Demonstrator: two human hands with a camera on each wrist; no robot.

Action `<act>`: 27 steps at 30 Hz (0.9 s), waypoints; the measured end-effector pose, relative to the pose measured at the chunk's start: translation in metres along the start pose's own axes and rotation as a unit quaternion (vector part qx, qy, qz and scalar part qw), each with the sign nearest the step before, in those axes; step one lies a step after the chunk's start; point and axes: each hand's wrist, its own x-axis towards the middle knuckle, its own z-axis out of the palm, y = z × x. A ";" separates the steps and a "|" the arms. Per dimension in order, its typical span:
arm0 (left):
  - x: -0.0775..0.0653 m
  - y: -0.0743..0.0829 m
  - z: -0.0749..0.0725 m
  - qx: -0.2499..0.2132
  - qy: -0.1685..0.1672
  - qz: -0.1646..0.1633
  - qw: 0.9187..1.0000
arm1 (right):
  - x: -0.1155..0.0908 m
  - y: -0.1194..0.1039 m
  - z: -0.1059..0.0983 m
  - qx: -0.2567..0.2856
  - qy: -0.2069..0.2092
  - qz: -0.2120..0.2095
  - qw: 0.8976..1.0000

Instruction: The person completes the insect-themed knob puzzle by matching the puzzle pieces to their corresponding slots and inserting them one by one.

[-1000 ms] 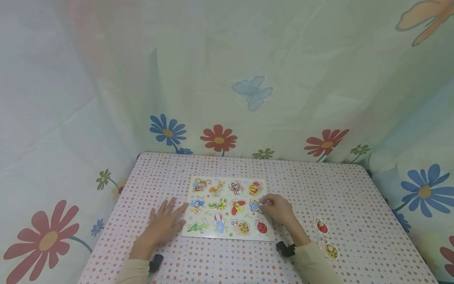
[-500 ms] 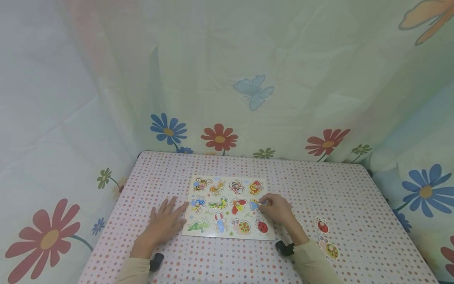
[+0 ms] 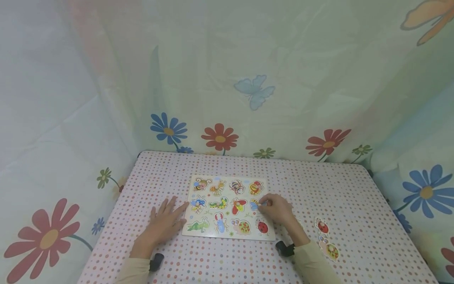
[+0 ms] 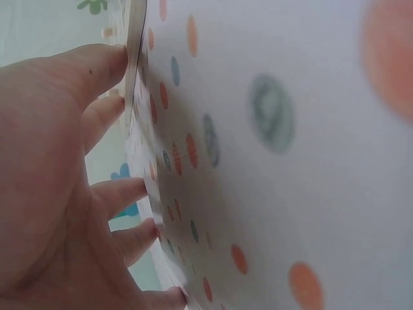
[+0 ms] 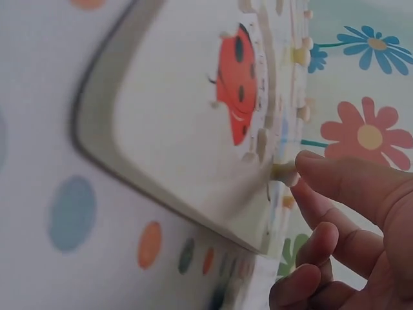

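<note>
A wooden insect puzzle board (image 3: 227, 215) lies flat on the table with rows of printed insects. My left hand (image 3: 164, 224) is spread on the table, with thumb and index finger touching the board's left edge; the left wrist view shows these fingertips against the board's side (image 4: 134, 45). At the right end of the middle row, my right hand (image 3: 278, 209) pinches the small knob (image 5: 284, 173) of a blue-winged insect puzzle piece (image 3: 254, 204). That piece is partly hidden by the fingers. A red ladybug picture (image 5: 237, 84) shows flat on the board nearby, without a knob.
Right of the right forearm lie a loose ladybug piece (image 3: 322, 226) and a loose snail piece (image 3: 331, 251). Another piece is mostly hidden behind the forearm. The dotted tablecloth (image 3: 227, 260) covers the table, and a flowered curtain (image 3: 283, 130) hangs behind it.
The view has shifted very slightly. Both hands and the puzzle pieces stay where they were, with the right hand still at the blue-winged piece.
</note>
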 end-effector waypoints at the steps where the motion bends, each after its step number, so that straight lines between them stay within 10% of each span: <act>1: 0.000 0.000 0.000 -0.002 0.002 0.002 1.000 | 0.000 0.000 -0.001 0.002 0.002 -0.002 1.000; 27: -0.001 0.002 -0.001 -0.008 0.000 -0.004 1.000 | -0.046 0.044 -0.053 0.033 0.094 -0.042 0.994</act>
